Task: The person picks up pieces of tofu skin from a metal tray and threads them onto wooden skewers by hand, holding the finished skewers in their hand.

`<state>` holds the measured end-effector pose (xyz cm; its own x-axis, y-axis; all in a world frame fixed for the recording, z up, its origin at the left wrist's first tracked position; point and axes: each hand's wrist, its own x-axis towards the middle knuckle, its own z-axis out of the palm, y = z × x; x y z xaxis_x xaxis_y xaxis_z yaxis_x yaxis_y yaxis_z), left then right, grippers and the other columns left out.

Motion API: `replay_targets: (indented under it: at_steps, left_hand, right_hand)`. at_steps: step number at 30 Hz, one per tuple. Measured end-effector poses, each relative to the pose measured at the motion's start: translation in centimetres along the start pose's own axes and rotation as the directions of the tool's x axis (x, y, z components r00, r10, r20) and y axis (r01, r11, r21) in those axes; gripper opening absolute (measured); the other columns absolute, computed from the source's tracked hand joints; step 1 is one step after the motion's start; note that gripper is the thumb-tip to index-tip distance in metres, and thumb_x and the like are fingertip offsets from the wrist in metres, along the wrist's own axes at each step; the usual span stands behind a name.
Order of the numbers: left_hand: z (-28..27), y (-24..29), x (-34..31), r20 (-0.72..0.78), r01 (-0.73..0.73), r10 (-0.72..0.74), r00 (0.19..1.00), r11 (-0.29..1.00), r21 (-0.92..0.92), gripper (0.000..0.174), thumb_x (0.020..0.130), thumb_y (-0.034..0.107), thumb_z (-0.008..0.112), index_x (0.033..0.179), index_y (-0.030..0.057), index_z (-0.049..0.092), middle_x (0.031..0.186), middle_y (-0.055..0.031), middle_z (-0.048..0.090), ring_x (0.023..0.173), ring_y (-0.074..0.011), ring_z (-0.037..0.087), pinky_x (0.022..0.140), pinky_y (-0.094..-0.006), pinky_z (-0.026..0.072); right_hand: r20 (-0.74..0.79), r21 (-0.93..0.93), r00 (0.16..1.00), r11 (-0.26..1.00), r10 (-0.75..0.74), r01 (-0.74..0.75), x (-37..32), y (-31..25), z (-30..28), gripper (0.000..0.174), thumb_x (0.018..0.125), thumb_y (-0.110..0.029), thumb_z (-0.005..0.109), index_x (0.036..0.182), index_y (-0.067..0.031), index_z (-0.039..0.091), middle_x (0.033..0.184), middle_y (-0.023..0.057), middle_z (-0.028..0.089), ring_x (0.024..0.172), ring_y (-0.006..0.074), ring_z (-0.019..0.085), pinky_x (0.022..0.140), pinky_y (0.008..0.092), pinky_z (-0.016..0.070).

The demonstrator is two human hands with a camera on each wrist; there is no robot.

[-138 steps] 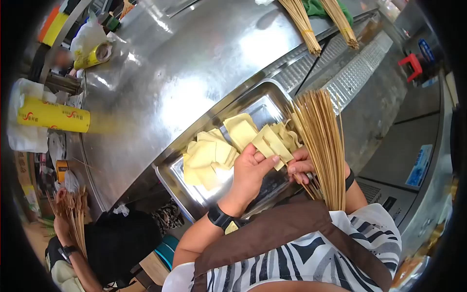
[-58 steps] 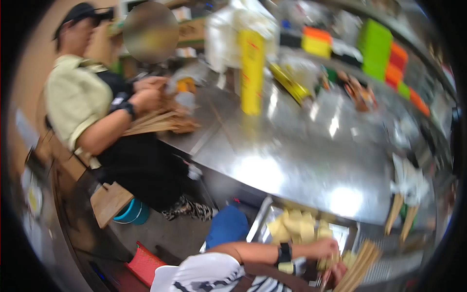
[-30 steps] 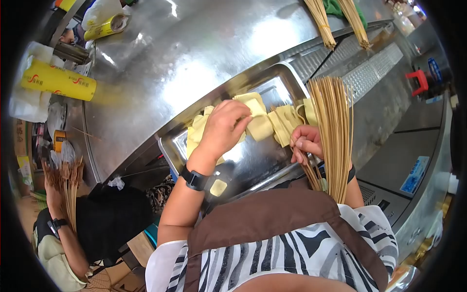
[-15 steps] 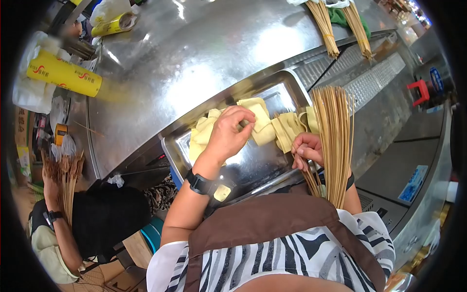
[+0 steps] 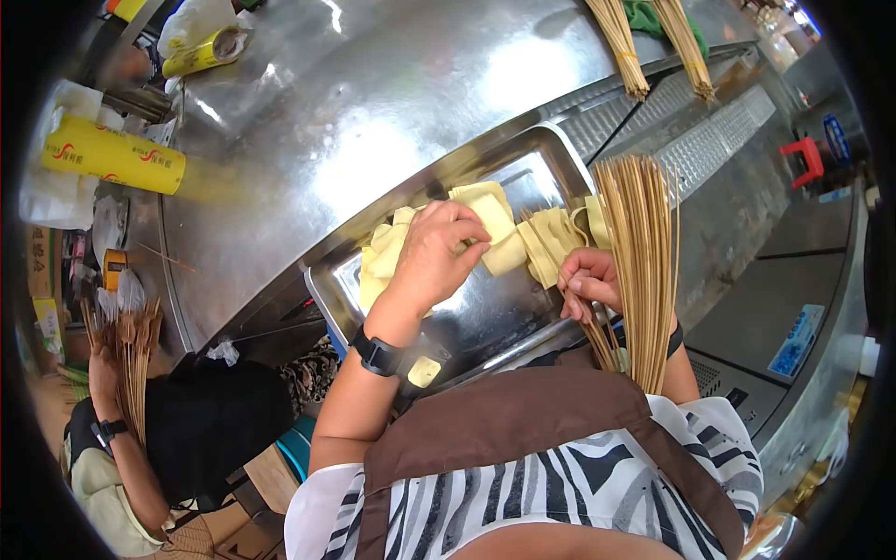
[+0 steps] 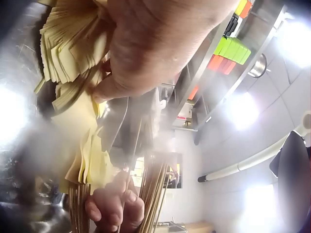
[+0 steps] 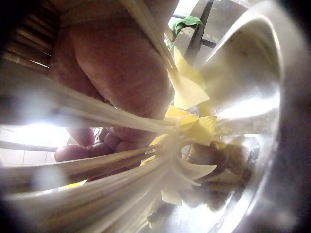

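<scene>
Pale yellow tofu skin sheets (image 5: 381, 257) lie stacked in a steel tray (image 5: 504, 322). My left hand (image 5: 439, 254) is over the stack, thumb and fingertips pinching the edge of a sheet (image 6: 80, 114). My right hand (image 5: 593, 278) grips thin bamboo skewers in curled fingers at the tray's right side. Folded sheets threaded on skewers (image 5: 553, 241) lie in the tray just beyond those fingers. A large fan of bamboo skewers (image 5: 639, 271) stands against my right forearm, hiding part of the hand. Blurred skewers cross close to the right wrist camera.
The tray overlaps the edge of a steel counter (image 5: 280, 168). Two skewer bundles (image 5: 623, 56) lie at the back right. A yellow film roll (image 5: 117, 154) stands at left. Another person's hand (image 5: 105, 378) holds skewers at lower left. A small yellow piece (image 5: 424, 371) shows by my left wrist.
Earlier both hands held a folded sheet together at the skewers. The head view swung left and came back. My left hand has moved left to the stack; the right stays at the skewers.
</scene>
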<state>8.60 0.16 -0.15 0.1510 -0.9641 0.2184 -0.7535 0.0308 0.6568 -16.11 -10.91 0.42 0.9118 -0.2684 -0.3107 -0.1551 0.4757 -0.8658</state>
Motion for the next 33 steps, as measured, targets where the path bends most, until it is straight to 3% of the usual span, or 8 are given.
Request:
replay_targets:
  at_steps: [9,14,18,20,27,29,32,33]
  left_hand:
    - [0.3,0.0,0.4,0.038,0.17,-0.168,0.985,0.983,-0.074,0.007,0.069,0.005,0.071,0.074,0.0027,0.066,0.09,-0.007,0.062,0.093,-0.0244,0.057,0.086,-0.0345,0.0438]
    - [0.6,0.2,0.8,0.076,0.353,-0.345,0.936,0.918,-0.179,0.007,0.069,0.005,0.07,0.072,0.0009,0.065,0.091,-0.0092,0.062,0.095,-0.0236,0.057,0.086,-0.0342,0.0441]
    - [0.6,0.4,0.9,0.054,0.348,-0.344,0.937,0.923,-0.164,0.009,0.07,0.005,0.071,0.074,0.0012,0.064,0.094,-0.0089,0.061,0.095,-0.0245,0.057,0.087,-0.0342,0.0439]
    - [0.1,1.1,0.7,0.008,0.142,-0.142,0.99,0.989,-0.042,0.013,0.07,0.006,0.072,0.077,0.0025,0.063,0.097,-0.0081,0.061,0.096,-0.0259,0.056,0.086,-0.035,0.0436]
    - [-0.2,0.3,0.2,0.016,0.012,-0.011,1.0,1.0,-0.023,0.014,0.072,0.004,0.071,0.083,0.0037,0.062,0.095,-0.0072,0.06,0.093,-0.028,0.055,0.084,-0.0362,0.0438]
    - [-0.4,0.7,-0.1,-0.018,0.019,-0.02,1.0,0.996,-0.085,0.013,0.075,0.003,0.07,0.085,0.0028,0.062,0.092,-0.0078,0.06,0.09,-0.0274,0.056,0.081,-0.0354,0.0453]
    - [-4.5,5.7,-0.2,0.107,0.097,-0.048,0.993,0.846,-0.523,0.018,0.08,0.006,0.066,0.098,0.0025,0.062,0.1,-0.0089,0.063,0.098,-0.0223,0.059,0.088,-0.0306,0.0452]
    - [-7.3,8.3,0.0,0.162,0.106,-0.005,0.987,0.773,-0.625,0.025,0.076,0.007,0.071,0.096,-0.003,0.062,0.1,-0.0109,0.064,0.097,-0.0207,0.059,0.087,-0.0333,0.0455]
  right_hand:
    - [0.003,0.006,1.0,1.0,0.01,-0.01,0.2,0.0,0.0,0.009,0.093,-0.011,0.051,0.095,-0.0023,0.053,0.069,0.0011,0.056,0.062,0.0076,0.055,0.074,0.0268,0.0513]
    - [-0.011,-0.005,1.0,1.0,0.009,-0.009,0.1,-0.1,0.1,0.009,0.093,-0.011,0.051,0.095,-0.0021,0.053,0.069,0.001,0.056,0.062,0.0075,0.055,0.074,0.0267,0.0512]
    - [-0.006,-0.014,1.0,1.0,0.011,-0.011,0.2,-0.2,0.1,0.01,0.094,-0.011,0.05,0.094,-0.002,0.053,0.069,0.0011,0.056,0.063,0.0078,0.055,0.074,0.027,0.0511]
    - [-0.013,-0.025,1.0,0.999,0.023,-0.024,0.2,-0.3,0.1,0.01,0.094,-0.012,0.05,0.094,-0.002,0.053,0.069,0.0013,0.056,0.063,0.008,0.055,0.074,0.0271,0.0511]
    - [-0.007,-0.043,1.0,0.999,0.007,-0.008,0.3,-0.5,0.4,0.011,0.094,-0.013,0.05,0.094,-0.002,0.053,0.068,0.0017,0.056,0.062,0.0087,0.055,0.074,0.0265,0.0504]
    - [-0.017,-0.061,1.0,0.998,-0.003,0.002,0.1,-0.7,0.6,0.011,0.094,-0.013,0.05,0.094,-0.0022,0.053,0.068,0.0016,0.056,0.062,0.0089,0.055,0.074,0.0261,0.0501]
    - [-0.043,-0.036,0.999,0.999,0.026,-0.027,-0.2,-0.2,0.5,0.015,0.093,-0.016,0.051,0.096,-0.0017,0.054,0.068,0.0034,0.058,0.061,0.0111,0.057,0.071,0.0299,0.0519]
    - [-0.04,-0.102,0.997,0.993,0.06,-0.064,-0.3,-0.8,0.3,0.016,0.094,-0.017,0.051,0.097,-0.002,0.055,0.069,0.004,0.06,0.061,0.0114,0.058,0.069,0.0279,0.0512]
